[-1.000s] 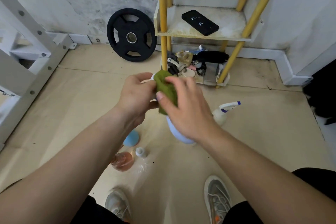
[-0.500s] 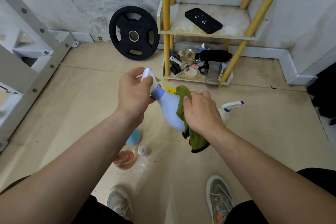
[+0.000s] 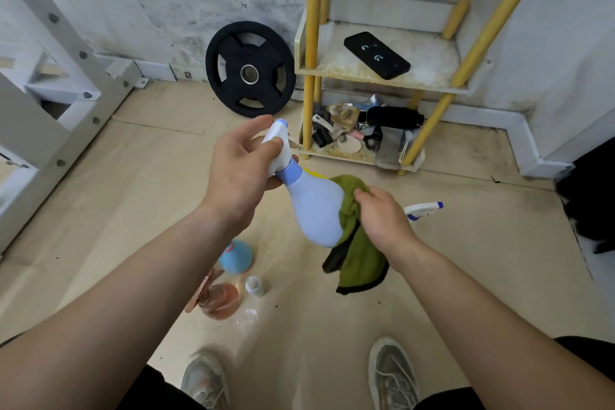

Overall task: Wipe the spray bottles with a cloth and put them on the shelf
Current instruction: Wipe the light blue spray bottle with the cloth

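Note:
My left hand (image 3: pixel 239 170) grips the white spray head of a pale blue spray bottle (image 3: pixel 316 206), held tilted in the air with its base pointing down and right. My right hand (image 3: pixel 382 216) presses a green cloth (image 3: pixel 359 243) against the bottle's right side; the cloth hangs down below it. On the floor stand a round blue bottle (image 3: pixel 236 256), a pink bottle (image 3: pixel 221 299) with a copper head, a small clear bottle (image 3: pixel 254 286), and a white sprayer (image 3: pixel 422 210) mostly hidden behind my right hand. The yellow-posted shelf (image 3: pixel 366 76) stands ahead.
A black phone (image 3: pixel 376 55) lies on the middle shelf board. The bottom board is crowded with small items (image 3: pixel 362 133). A black weight plate (image 3: pixel 249 68) leans on the wall. A white metal frame (image 3: pixel 50 76) stands at left. My shoes (image 3: pixel 392 373) are below.
The cloth has slid from the bottle's top down to its lower right side, uncovering the spray head and body. My left hand keeps its hold on the spray head.

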`<state>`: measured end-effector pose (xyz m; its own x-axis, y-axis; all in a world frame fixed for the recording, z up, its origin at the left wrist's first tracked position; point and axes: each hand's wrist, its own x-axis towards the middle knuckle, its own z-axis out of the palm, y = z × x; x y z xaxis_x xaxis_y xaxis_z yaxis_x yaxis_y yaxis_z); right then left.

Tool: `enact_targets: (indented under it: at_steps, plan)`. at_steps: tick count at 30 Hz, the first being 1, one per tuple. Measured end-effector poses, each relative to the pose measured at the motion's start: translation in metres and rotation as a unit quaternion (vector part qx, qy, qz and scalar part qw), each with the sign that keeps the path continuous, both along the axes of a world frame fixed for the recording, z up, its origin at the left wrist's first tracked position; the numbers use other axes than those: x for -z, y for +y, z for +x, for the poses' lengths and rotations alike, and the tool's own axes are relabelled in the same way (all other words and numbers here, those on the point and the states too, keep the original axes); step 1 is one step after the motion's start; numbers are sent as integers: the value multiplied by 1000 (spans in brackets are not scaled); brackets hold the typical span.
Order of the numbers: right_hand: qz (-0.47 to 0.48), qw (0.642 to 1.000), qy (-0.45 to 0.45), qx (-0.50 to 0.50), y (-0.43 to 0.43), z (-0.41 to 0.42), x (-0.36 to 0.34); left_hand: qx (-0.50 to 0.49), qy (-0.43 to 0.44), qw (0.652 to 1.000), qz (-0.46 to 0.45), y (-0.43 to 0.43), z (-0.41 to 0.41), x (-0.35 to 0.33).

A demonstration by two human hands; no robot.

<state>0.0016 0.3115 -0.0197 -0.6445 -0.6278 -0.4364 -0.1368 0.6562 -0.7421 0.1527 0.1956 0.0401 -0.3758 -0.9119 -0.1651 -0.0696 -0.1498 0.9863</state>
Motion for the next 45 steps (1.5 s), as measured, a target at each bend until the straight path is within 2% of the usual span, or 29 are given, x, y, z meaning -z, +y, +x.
enact_targets:
  at_steps: [3,5,11,16,21,23,26,29,32,34,37,40,43,45]
  plan:
    - [-24,974,-192,120,4,-3,-5,8,32,999,8,-8,5,-4]
    - [-62,952,-258,152,5,-1,-9,3,57,998,15,-13,7,-4]
    - [-152,927,-310,149,3,13,-16,-15,112,993,40,-12,4,0]
    - [-204,924,-285,152,3,21,-21,-9,57,998,4,-9,1,-2]
    - [-249,938,-200,132,2,29,-27,13,36,999,29,-8,-1,2]
    - [-237,960,-110,101,3,31,-30,19,40,999,25,-9,-1,4]
    - [-175,980,94,20,4,32,-34,40,33,999,-4,-9,-3,4]
    - [-134,951,268,-82,4,37,-38,74,2,996,-56,2,-9,9]
    - [-78,921,355,-139,2,42,-43,101,-23,991,-88,17,-17,18]
    - [-76,916,367,-141,2,40,-43,101,-23,990,-92,20,-19,19]
    - [-120,947,277,-111,0,29,-40,107,-9,990,-95,13,-18,13]
    - [-106,989,88,-47,-3,14,-37,112,29,991,-65,1,-14,8]
    - [-89,992,-86,-3,-2,10,-34,108,66,991,-31,-10,-8,6]
    - [-104,973,-200,56,0,13,-32,101,88,991,-7,-11,-8,6]
